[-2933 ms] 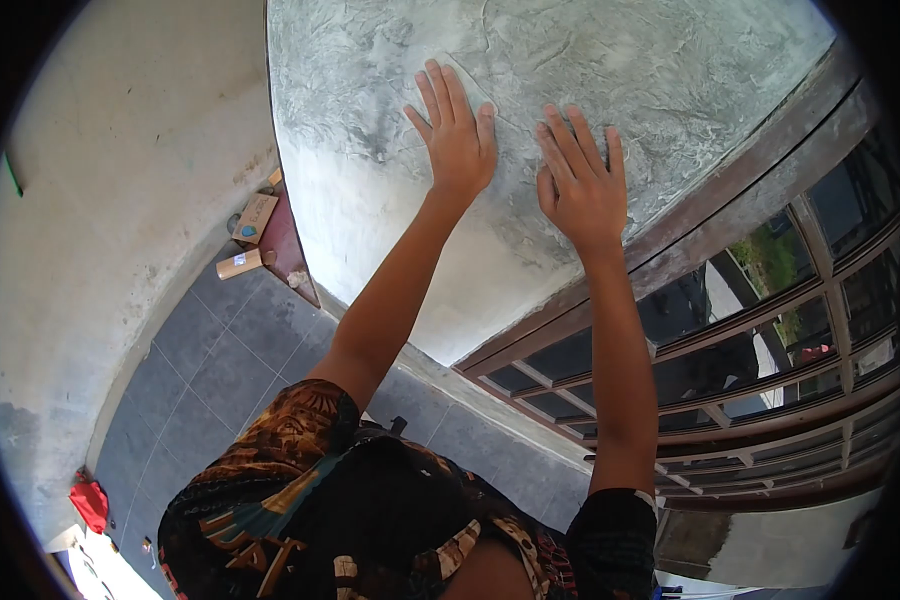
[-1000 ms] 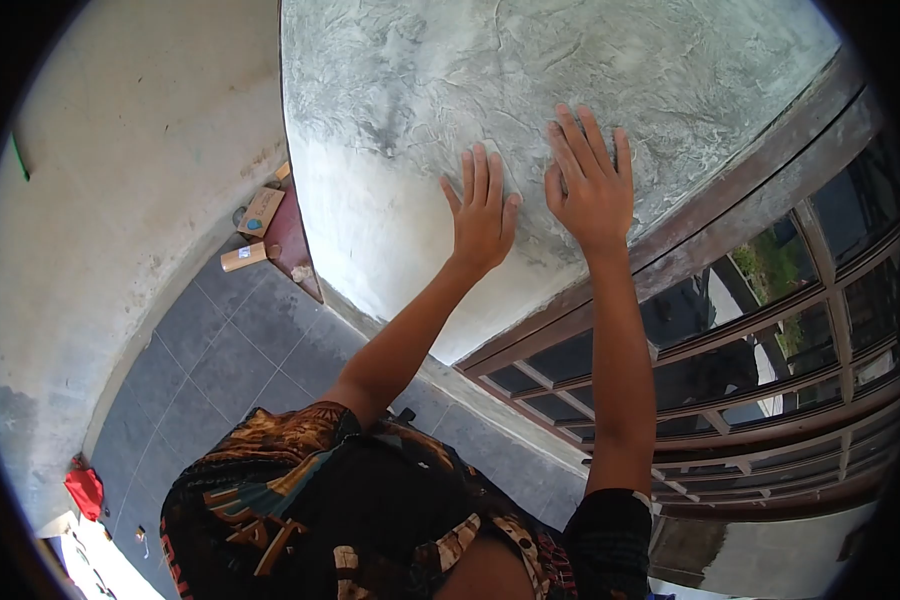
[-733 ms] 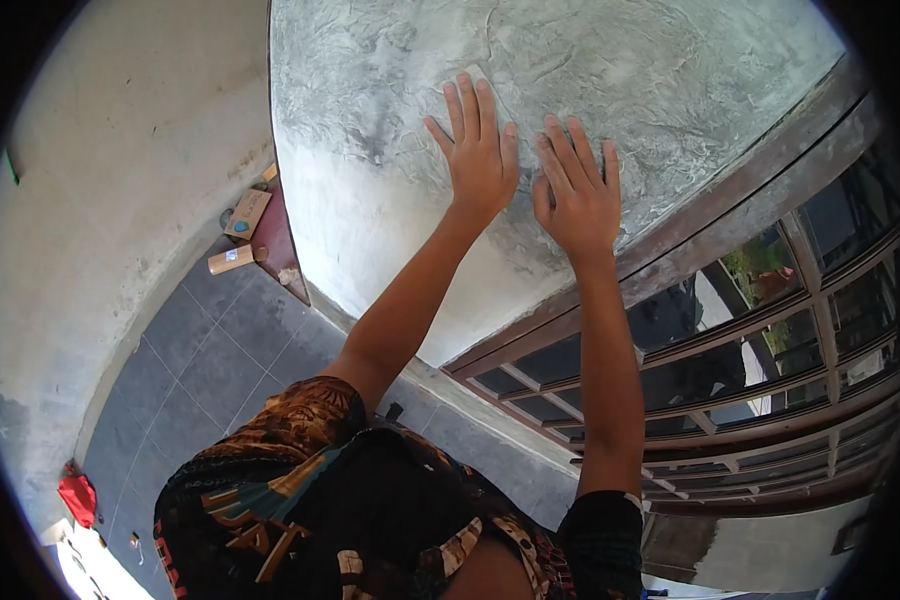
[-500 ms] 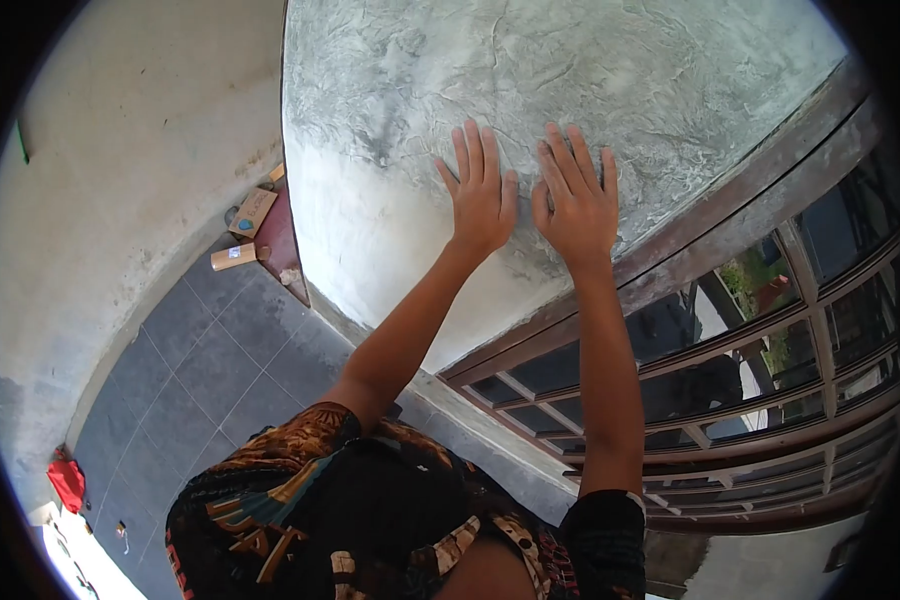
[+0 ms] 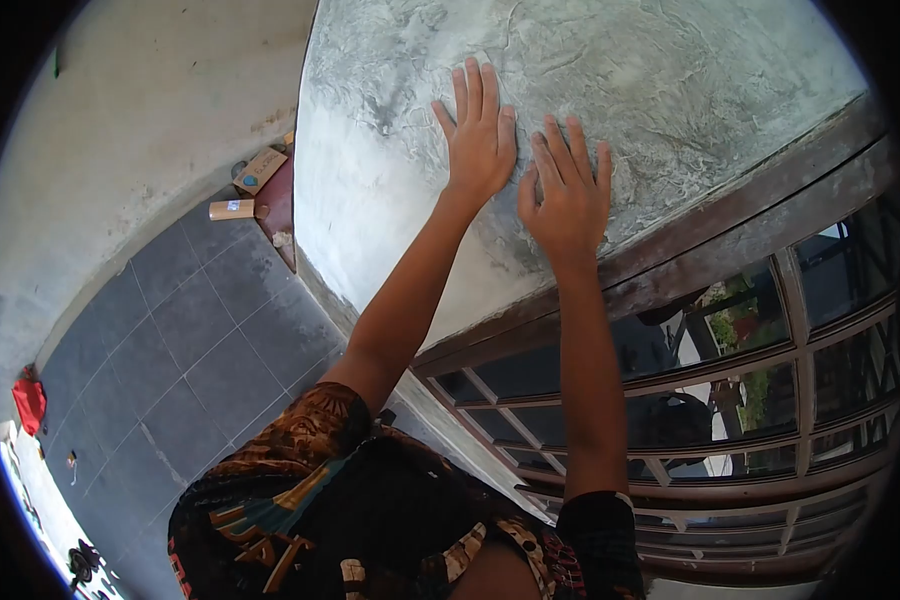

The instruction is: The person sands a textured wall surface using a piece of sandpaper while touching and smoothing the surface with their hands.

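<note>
1. Reaching upward with both arms, I have my left hand (image 5: 481,158) and right hand (image 5: 572,215) against the plastered wall (image 5: 370,215), palms toward it and their backs to me.
2. The wall fills the upper middle and upper right of the picture; its rough grey texture lies around my fingertips and beyond them, toward the top edge, while a smoother, paler area spreads below and left of my left hand.
3. My left fingers are straight, the middle three close together, the little finger and thumb angled away. My right fingers are extended with narrow gaps, the thumb apart. Neither hand is closed around anything I can see; whether something thin lies beneath either palm, I cannot tell.
4. Side by side and apart, the hands point mostly toward the top, the left reaching higher in the picture.
5. The wall's lower border runs slantwise from lower centre to upper right along the brown wooden trim (image 5: 740,225). My fingers cross that slant rather than follow it. The right hand is nearer this border, just above it; the left is nearer the wall's long, upright left edge.
6. Below the trim, at right, are the paned windows (image 5: 799,340).
</note>
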A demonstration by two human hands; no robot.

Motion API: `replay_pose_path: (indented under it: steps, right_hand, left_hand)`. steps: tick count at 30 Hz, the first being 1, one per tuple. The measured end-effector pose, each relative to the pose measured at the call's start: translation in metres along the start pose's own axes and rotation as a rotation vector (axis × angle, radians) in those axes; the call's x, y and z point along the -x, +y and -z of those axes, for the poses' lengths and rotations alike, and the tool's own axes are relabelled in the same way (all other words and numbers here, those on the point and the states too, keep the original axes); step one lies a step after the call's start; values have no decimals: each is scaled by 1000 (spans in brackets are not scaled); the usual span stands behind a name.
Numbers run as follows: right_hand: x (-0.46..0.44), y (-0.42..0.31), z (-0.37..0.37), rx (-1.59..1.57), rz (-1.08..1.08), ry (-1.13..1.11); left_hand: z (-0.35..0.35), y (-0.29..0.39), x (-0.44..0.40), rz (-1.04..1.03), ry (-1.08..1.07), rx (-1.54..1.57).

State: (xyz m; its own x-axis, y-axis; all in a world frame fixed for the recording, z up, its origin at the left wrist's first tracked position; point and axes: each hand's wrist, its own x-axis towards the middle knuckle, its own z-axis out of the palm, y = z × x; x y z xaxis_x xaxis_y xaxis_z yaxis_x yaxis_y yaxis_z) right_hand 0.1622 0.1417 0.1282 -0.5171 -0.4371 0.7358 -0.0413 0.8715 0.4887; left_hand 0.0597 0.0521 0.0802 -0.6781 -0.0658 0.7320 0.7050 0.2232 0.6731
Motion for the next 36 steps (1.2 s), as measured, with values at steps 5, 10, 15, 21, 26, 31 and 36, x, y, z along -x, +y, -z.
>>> replay_pose_path:
  steps: [5, 10, 15, 21, 26, 31, 36]
  right_hand:
    - [0, 1, -1, -1, 21, 13]
    - [0, 0, 0, -14, 14, 7]
    - [0, 0, -1, -32, 9, 25]
    - [0, -1, -2, -24, 14, 28]
    - [0, 0, -2, -16, 10, 47]
    - [-2, -1, -2, -17, -1, 43]
    - [-1, -1, -2, -27, -1, 49]
  left_hand:
    - [-21, -16, 124, 72, -131, 42]
    - [-2, -21, 17, 33, -4, 43]
    - [-20, -39, 88, -27, -66, 42]
    - [1, -32, 4, -97, 59, 46]
    - [-21, -54, 95, -29, -60, 31]
    - [-6, -46, 33, -2, 26, 38]
    - [-13, -48, 67, -16, -39, 35]
